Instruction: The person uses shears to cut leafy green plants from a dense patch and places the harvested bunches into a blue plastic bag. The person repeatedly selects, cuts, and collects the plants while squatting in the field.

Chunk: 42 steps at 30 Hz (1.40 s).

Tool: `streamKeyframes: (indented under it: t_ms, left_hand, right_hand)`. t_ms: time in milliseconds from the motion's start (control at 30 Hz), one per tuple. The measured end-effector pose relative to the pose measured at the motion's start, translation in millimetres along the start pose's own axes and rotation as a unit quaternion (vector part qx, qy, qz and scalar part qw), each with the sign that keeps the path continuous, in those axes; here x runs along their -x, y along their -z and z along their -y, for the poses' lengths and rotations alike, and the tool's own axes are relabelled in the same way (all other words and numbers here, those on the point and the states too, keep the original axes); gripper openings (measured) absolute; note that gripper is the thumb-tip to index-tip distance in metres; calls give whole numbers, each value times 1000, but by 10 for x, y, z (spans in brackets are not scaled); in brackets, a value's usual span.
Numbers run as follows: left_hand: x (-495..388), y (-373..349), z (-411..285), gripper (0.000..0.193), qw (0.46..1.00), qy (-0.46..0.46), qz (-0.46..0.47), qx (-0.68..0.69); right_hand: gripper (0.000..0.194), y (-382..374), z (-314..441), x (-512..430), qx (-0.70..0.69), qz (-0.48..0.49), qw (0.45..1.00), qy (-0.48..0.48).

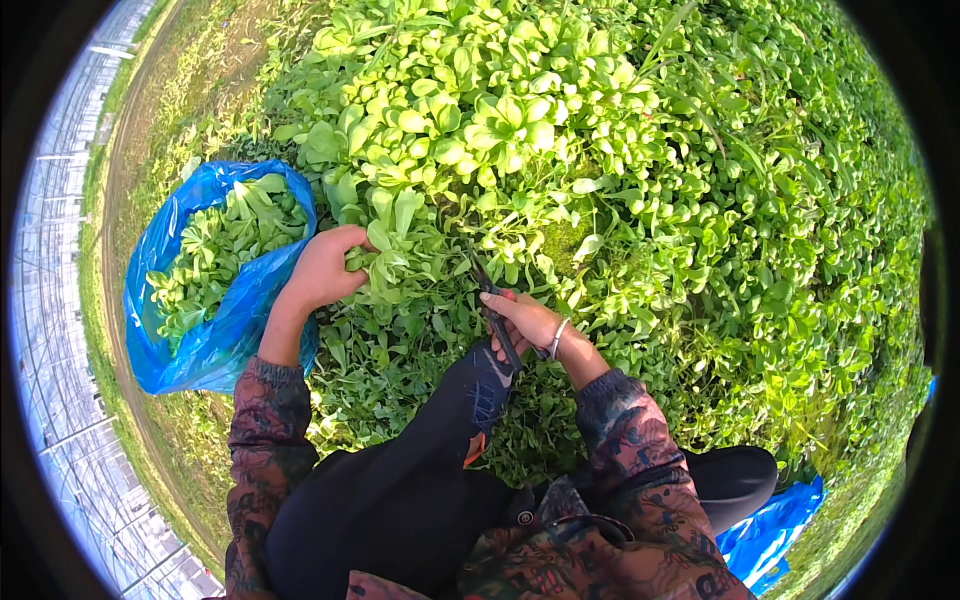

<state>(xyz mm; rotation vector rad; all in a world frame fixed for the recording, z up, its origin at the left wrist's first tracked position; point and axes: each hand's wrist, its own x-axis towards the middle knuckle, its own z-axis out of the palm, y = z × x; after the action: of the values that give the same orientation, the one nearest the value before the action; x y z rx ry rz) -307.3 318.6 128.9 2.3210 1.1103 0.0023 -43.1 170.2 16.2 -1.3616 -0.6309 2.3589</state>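
My left hand (330,266) grips a bunch of leafy greens (394,240), its pale green leaves fanning out to the right of my fingers. My right hand (529,322) is wrapped around dark-handled pruning shears (491,300), whose tip points up and left into low plants. Whether the blades are apart is too small to tell. Just left of my left hand sits a blue plastic bag (225,330), its mouth spread wide. Cut greens (240,232) fill much of its opening.
Dense leafy plants (510,120) spread ahead and to the right, with a few tall grass blades among them. My bent knees are close below my hands. Another blue plastic sheet or bag (772,532) lies at lower right. A dirt track (120,247) and greenhouse framework (56,300) run along the left.
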Motion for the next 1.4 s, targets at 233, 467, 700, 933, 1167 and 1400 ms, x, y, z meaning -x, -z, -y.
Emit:
streamKeyframes:
  t_ms: [233, 467, 700, 933, 1167, 1400]
  left_hand:
    - [-49, -247, -381, 71, 969, 50, 187, -154]
    - [-540, -626, -245, 93, 928, 145, 269, -213]
    - [-461, -675, -119, 63, 943, 131, 225, -207]
    - [-284, -578, -44, 38, 974, 138, 146, -109]
    - [245, -162, 83, 38, 937, 166, -21, 306]
    - [822, 896, -143, 28, 861, 115, -305, 391]
  right_hand:
    - [65, -105, 3, -268, 61, 6, 996, -66]
    - [56, -242, 90, -441, 16, -35, 999, -34]
    - [60, -168, 72, -390, -5, -25, 998, -50]
    - [51, -135, 208, -360, -19, -95, 995, 25]
    - [43, -73, -141, 188, -81, -78, 992, 50]
    - [37, -145, -167, 294, -84, -93, 987, 105]
